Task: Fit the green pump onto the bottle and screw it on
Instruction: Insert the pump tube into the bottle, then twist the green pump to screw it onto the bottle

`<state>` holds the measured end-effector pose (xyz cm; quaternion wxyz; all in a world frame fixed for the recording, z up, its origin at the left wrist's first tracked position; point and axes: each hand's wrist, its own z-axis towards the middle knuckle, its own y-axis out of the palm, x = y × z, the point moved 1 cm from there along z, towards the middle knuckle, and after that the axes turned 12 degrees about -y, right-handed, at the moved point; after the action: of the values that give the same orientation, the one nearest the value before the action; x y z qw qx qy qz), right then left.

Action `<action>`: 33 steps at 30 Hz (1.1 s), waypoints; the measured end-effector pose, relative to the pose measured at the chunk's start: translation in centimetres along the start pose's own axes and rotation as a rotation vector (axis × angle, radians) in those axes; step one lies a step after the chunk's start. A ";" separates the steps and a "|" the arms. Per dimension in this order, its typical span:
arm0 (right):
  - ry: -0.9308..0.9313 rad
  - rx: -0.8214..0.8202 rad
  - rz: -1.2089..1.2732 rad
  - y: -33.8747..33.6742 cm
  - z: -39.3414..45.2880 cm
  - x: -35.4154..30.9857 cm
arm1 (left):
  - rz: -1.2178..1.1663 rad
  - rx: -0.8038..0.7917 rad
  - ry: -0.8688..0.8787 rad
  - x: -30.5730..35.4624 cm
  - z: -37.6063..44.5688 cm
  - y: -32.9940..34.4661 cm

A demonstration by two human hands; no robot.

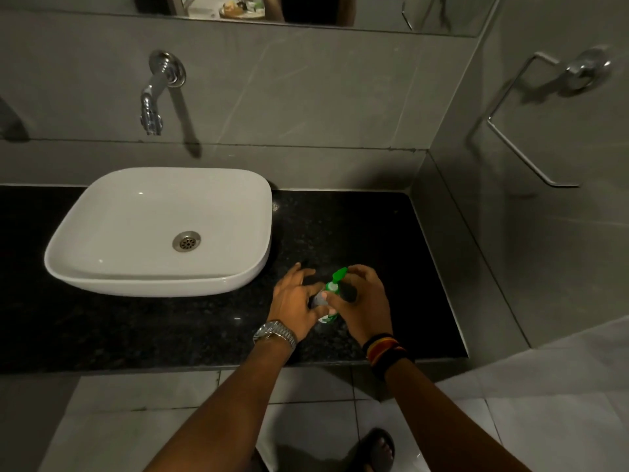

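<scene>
A small bottle (327, 317) with a white and green label stands on the black granite counter (374, 233), right of the sink. The green pump (337, 279) sits on its neck, its nozzle pointing up and away from me. My left hand (296, 298) wraps the bottle's body from the left, with a steel watch on that wrist. My right hand (364, 301) grips the pump's collar from the right, thumb across the front and fingers curled over the top. Most of the bottle is hidden behind my fingers.
A white basin (85, 233) rests on the counter to the left, under a chrome wall tap (153, 107). A tiled side wall with a chrome towel ring (531, 131) bounds the counter on the right. The counter's front edge runs just below my wrists.
</scene>
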<state>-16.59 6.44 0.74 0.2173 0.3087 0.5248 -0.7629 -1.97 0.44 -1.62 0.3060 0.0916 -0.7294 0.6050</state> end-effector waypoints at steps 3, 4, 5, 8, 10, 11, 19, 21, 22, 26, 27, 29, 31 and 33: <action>-0.042 -0.035 -0.053 -0.3 0.1 0.0 | 0.011 0.007 0.011 -0.1 0.0 0.1; -0.078 -0.044 -0.098 -0.4 0.2 -0.2 | 0.008 0.010 0.009 -0.1 0.0 0.1; -0.126 -0.057 -0.174 -0.5 0.3 -0.4 | 0.003 0.011 0.007 -0.1 0.0 0.2; -0.189 -0.059 -0.388 -0.3 0.3 -0.7 | 0.001 0.008 0.004 -0.2 0.0 0.2; -0.079 -0.036 -0.433 -0.2 0.4 -0.9 | 0.000 0.007 0.004 -0.2 0.0 0.2; -0.024 -0.028 -0.453 0.0 0.6 -1.1 | -0.005 0.008 0.001 -0.1 0.0 0.2; 0.059 -0.073 0.052 0.5 -0.3 1.2 | -0.028 0.018 0.007 0.0 -0.1 0.1; 0.074 -0.029 -0.009 0.7 -0.2 1.3 | -0.026 0.012 0.011 0.0 -0.1 0.1; 0.106 -0.007 -0.030 0.8 0.1 0.9 | -0.021 0.008 0.011 0.0 -0.1 0.1; 0.125 0.004 0.079 1.1 -0.4 0.7 | -0.010 0.012 0.023 -0.1 -0.1 -0.1; 0.085 -0.012 0.113 1.0 -0.6 1.0 | -0.008 0.013 0.025 0.0 -0.1 -0.2; 0.007 -0.026 0.077 0.8 -0.7 1.3 | -0.008 0.015 0.021 0.0 -0.2 -0.3; 0.010 -0.005 -0.030 0.6 -0.1 1.1 | -0.017 0.010 0.019 0.1 -0.2 -0.2; 0.059 0.006 -0.083 0.6 0.6 0.4 | -0.032 0.002 0.015 0.1 -0.2 -0.3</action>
<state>-16.65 5.69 0.18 0.1688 0.3095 0.5412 -0.7634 -1.83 0.57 -1.32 0.3209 0.0988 -0.7251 0.6013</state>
